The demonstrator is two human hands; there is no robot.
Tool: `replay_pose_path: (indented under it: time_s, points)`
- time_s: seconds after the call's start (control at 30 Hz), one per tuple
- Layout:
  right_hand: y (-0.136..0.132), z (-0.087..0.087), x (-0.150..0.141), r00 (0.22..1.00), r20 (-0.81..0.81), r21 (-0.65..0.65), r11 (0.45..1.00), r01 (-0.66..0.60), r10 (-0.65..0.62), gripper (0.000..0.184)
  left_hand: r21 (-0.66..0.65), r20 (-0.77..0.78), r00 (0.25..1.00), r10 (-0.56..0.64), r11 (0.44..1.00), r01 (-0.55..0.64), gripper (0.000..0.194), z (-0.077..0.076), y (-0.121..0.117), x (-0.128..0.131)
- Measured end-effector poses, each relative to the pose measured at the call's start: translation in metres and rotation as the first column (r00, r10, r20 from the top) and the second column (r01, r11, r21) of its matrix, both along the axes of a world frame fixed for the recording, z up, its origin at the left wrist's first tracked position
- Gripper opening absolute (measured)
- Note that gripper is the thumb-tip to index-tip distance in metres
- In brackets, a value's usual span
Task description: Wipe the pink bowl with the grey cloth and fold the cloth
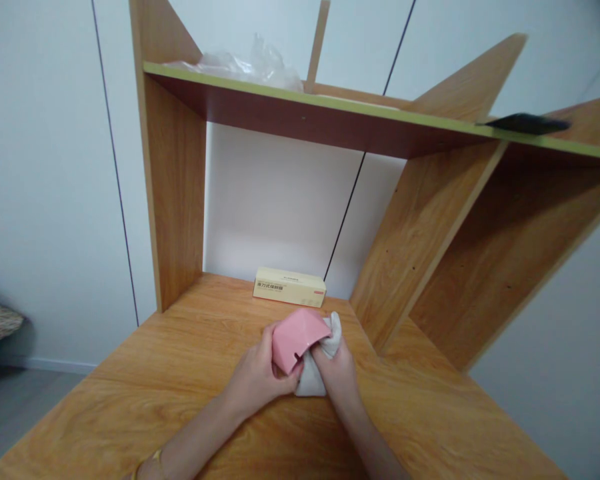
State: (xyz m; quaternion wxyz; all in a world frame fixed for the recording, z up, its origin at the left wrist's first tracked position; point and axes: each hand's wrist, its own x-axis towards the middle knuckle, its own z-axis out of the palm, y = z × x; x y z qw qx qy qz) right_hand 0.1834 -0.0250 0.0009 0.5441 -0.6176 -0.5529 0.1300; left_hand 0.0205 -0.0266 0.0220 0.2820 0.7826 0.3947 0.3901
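Observation:
A pink, faceted, hollow piece [300,333] with a small notch in its rim is held above the wooden desk, tilted with its opening toward my right hand. My left hand [263,373] grips it from the left, thumb below and fingers around the side. My right hand [336,370] is closed on a light grey cloth [312,379], which is bunched at the piece's open side and hangs below it. The right fingertips are hidden inside the cloth and the opening. What the pink piece belongs to cannot be made out.
A cream box [289,288] with printed lettering lies at the back of the desk [190,373]. Wooden side panels [175,193] and a shelf [290,110] stand around it. A clear plastic bag [250,67] and a dark flat object [527,123] rest on the shelf.

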Motion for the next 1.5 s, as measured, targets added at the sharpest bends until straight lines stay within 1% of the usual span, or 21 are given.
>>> replay_pose_path:
  time_s: [0.07, 0.1, 0.17, 0.23, 0.27, 0.4, 0.57, 0.67, 0.77, 0.87, 0.93, 1.0, 1.03, 1.1, 1.17, 1.2, 1.27, 1.33, 1.4, 1.5]
  points:
    - [-0.004, 0.004, 0.005, 0.984, 0.161, -0.052, 0.994, 0.092, -0.082, 0.066, 0.013, -0.114, 0.993, 0.043, 0.999, -0.041, 0.059, 0.003, -0.001, 0.0]
    - [-0.007, 0.006, 0.007, 0.961, 0.251, -0.067, 0.988, 0.14, -0.119, 0.067, 0.013, -0.177, 0.983, 0.058, 0.998, -0.057, 0.06, 0.005, -0.002, 0.0]
    - [-0.01, 0.007, 0.011, 0.896, 0.41, -0.048, 0.977, 0.209, -0.172, 0.065, 0.005, -0.276, 0.959, 0.07, 0.997, -0.071, 0.059, 0.007, -0.004, 0.0]
    - [-0.012, 0.006, 0.012, 0.849, 0.497, -0.002, 0.978, 0.209, -0.18, 0.062, 0.013, -0.32, 0.945, 0.064, 0.998, -0.063, 0.057, 0.008, -0.005, 0.0]
    - [-0.011, 0.005, 0.013, 0.849, 0.504, 0.003, 0.982, 0.186, -0.162, 0.061, 0.024, -0.327, 0.943, 0.057, 0.998, -0.052, 0.056, 0.008, -0.005, 0.0]
    - [-0.008, 0.0, 0.012, 0.92, 0.391, -0.046, 0.997, 0.06, -0.038, 0.06, 0.05, -0.311, 0.949, 0.055, 0.998, -0.042, 0.054, 0.007, -0.004, -0.001]
    - [-0.006, -0.001, 0.014, 0.957, 0.29, -0.094, 0.995, 0.016, 0.012, 0.058, 0.017, -0.284, 0.957, 0.063, 0.998, -0.061, 0.052, 0.01, -0.006, 0.0]
    - [-0.005, -0.003, 0.016, 0.981, 0.189, -0.088, 0.996, -0.034, 0.05, 0.057, 0.005, -0.271, 0.961, 0.05, 0.999, -0.051, 0.051, 0.008, -0.006, 0.0]
    - [-0.002, -0.007, 0.014, 0.998, 0.038, -0.032, 0.998, -0.058, 0.059, 0.055, 0.036, -0.158, 0.986, 0.051, 0.998, -0.046, 0.063, 0.003, -0.003, 0.0]
    - [0.001, -0.01, 0.006, 0.986, -0.156, 0.009, 0.998, -0.064, 0.065, 0.045, 0.048, 0.006, 1.0, 0.028, 0.998, -0.028, 0.075, -0.004, 0.0, 0.002]
    - [0.003, -0.01, 0.0, 0.958, -0.271, 0.002, 0.995, -0.096, 0.093, 0.041, 0.048, 0.089, 0.996, -0.025, 0.999, 0.021, 0.076, -0.008, 0.001, 0.004]
    - [0.004, -0.01, -0.004, 0.937, -0.328, -0.021, 0.991, -0.132, 0.118, 0.039, 0.049, 0.138, 0.988, -0.071, 0.997, 0.065, 0.071, -0.01, 0.0, 0.006]
    - [0.004, -0.009, -0.005, 0.939, -0.322, -0.035, 0.99, -0.136, 0.118, 0.037, 0.044, 0.142, 0.987, -0.072, 0.997, 0.066, 0.067, -0.009, -0.001, 0.006]
    - [0.002, -0.007, -0.004, 0.968, -0.237, -0.065, 0.993, -0.101, 0.083, 0.035, 0.032, 0.086, 0.996, -0.027, 0.999, 0.024, 0.063, -0.006, -0.002, 0.005]
    - [-0.001, -0.005, 0.0, 0.997, -0.072, -0.101, 0.995, -0.013, 0.006, 0.037, 0.038, -0.047, 0.998, 0.04, 0.999, -0.038, 0.065, -0.001, -0.002, 0.002]
    - [-0.002, -0.004, 0.003, 0.999, 0.024, -0.114, 0.993, 0.033, -0.03, 0.041, 0.05, -0.125, 0.99, 0.065, 0.997, -0.059, 0.066, 0.002, -0.003, 0.0]
    - [-0.005, -0.002, 0.007, 0.977, 0.195, -0.115, 0.987, 0.109, -0.086, 0.049, 0.08, -0.253, 0.964, 0.083, 0.995, -0.065, 0.066, 0.007, -0.003, -0.002]
    - [-0.008, -0.001, 0.009, 0.952, 0.288, -0.082, 0.988, 0.129, -0.1, 0.053, 0.102, -0.308, 0.948, 0.074, 0.994, -0.045, 0.065, 0.01, -0.004, -0.004]
    - [-0.009, -0.002, 0.01, 0.954, 0.289, -0.042, 0.995, 0.095, -0.079, 0.053, 0.116, -0.308, 0.95, 0.052, 0.993, -0.016, 0.066, 0.009, -0.003, -0.004]
    - [-0.008, -0.004, 0.009, 0.983, 0.182, -0.005, 1.0, 0.014, -0.013, 0.049, 0.144, -0.253, 0.965, 0.063, 0.989, -0.026, 0.069, 0.006, -0.002, -0.003]
